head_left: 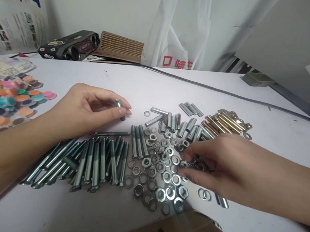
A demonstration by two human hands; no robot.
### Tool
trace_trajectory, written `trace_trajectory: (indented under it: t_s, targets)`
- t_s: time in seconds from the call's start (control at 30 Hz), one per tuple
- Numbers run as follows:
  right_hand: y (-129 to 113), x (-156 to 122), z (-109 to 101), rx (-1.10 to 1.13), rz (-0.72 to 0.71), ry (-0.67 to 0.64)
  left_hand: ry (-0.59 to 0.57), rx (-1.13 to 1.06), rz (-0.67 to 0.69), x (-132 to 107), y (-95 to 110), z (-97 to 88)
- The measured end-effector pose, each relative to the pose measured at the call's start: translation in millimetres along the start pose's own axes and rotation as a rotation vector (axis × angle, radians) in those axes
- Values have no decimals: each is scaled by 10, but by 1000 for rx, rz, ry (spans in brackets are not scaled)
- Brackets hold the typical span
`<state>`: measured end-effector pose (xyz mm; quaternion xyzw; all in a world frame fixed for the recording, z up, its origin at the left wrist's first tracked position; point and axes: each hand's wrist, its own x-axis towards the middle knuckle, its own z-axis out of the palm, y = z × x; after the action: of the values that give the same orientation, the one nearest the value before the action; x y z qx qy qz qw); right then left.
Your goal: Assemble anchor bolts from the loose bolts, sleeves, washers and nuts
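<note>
Nearly upright, threads up: bolt (118, 103) pinched in left fingers (123, 111); right fingers (194, 154) around nut (184, 163).

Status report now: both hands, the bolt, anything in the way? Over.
Left hand pinches one bolt. Right hand in nuts and washers pile, grip unclear. Row of long bolts lies beside the pile.

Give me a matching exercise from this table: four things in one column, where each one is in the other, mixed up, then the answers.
Things: 1 left hand; 2 right hand; 3 coloured discs; 4 gold bolts.
Places: A among the nuts and washers; B left edge of the table; C holding a threaded bolt; D beyond the right hand.
Pairs: 1-C; 2-A; 3-B; 4-D.
</note>
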<state>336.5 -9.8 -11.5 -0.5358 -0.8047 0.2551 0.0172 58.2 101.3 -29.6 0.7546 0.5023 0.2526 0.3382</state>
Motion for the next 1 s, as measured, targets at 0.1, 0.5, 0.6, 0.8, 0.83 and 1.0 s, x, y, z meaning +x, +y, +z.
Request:
trace_trajectory:
  t_s: [0.1,0.5,0.6,0.8,0.83,1.0]
  targets:
    - [-3,8,3,63,129,-148,-7,-7,-3,-8,18,-3]
    - [7,-67,-10,410,-67,-38,-46,-2,23,-1,20,-33]
    - [2,-109,-12,706,-15,-96,-84,7,70,-3,12,-51]
    - [-2,-3,-102,844,-109,-180,-128,-18,85,3,-18,-78]
    - [-9,22,-112,841,-113,-179,-129,-20,84,-1,-17,-80]
    - [-51,74,-101,728,-23,3,-80,-24,60,-22,3,-77]
